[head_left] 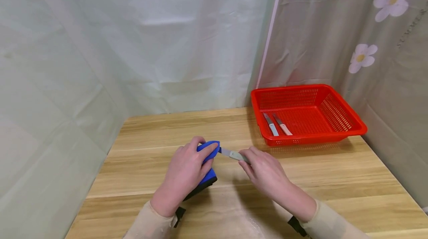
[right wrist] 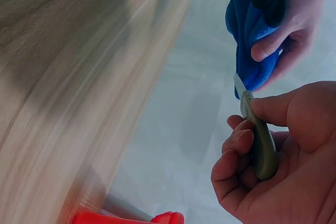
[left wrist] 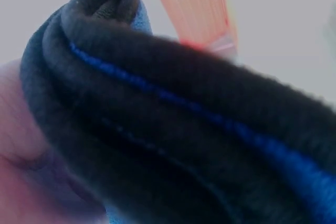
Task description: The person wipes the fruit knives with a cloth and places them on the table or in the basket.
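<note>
A small knife with a pale green handle (head_left: 236, 156) is held by my right hand (head_left: 265, 170), whose fingers and thumb grip the handle. My left hand (head_left: 187, 166) holds a folded blue cloth (head_left: 208, 176) with black trim, pinched around the far part of the knife's blade. Only a short stretch of blade (right wrist: 239, 84) shows between cloth and handle; its tip is hidden in the cloth. Both hands are above the table. In the left wrist view the cloth's thick black folds (left wrist: 157, 72) fill most of the picture.
A red plastic basket (head_left: 309, 138) stands at the back right of the wooden table (head_left: 150, 135). Inside lie two more knives, one with a light blue handle (head_left: 274, 130) and one with a pink handle (head_left: 286, 130). Pale curtains (head_left: 187, 46) hang behind the table.
</note>
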Demonstrator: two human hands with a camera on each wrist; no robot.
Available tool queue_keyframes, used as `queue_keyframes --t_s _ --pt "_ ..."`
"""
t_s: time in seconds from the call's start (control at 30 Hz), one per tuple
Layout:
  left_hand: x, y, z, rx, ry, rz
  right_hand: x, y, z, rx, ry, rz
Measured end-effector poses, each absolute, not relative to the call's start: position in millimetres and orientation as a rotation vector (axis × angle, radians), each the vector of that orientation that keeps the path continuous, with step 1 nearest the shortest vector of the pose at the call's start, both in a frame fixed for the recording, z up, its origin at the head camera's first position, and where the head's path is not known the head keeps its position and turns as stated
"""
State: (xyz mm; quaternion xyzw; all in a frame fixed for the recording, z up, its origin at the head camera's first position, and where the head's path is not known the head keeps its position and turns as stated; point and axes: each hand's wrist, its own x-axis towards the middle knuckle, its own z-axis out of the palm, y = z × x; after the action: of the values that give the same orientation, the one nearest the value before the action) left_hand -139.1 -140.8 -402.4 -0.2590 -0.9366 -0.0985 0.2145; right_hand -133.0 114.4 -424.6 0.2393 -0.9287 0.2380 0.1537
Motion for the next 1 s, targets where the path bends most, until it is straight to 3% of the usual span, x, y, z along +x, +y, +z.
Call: queue_keyframes --t_s 0.63,1.0 --pt "-142.4 -160.3 -397.7 -0.620 -2.612 -0.299 -129.5 122.9 -424.4 0.682 -2.622 0.689" --pt "-127.3 -132.4 -393.3 -0.786 -2.517 -0.237 -131.1 121.1 -424.0 0.676 -2.614 0.685"
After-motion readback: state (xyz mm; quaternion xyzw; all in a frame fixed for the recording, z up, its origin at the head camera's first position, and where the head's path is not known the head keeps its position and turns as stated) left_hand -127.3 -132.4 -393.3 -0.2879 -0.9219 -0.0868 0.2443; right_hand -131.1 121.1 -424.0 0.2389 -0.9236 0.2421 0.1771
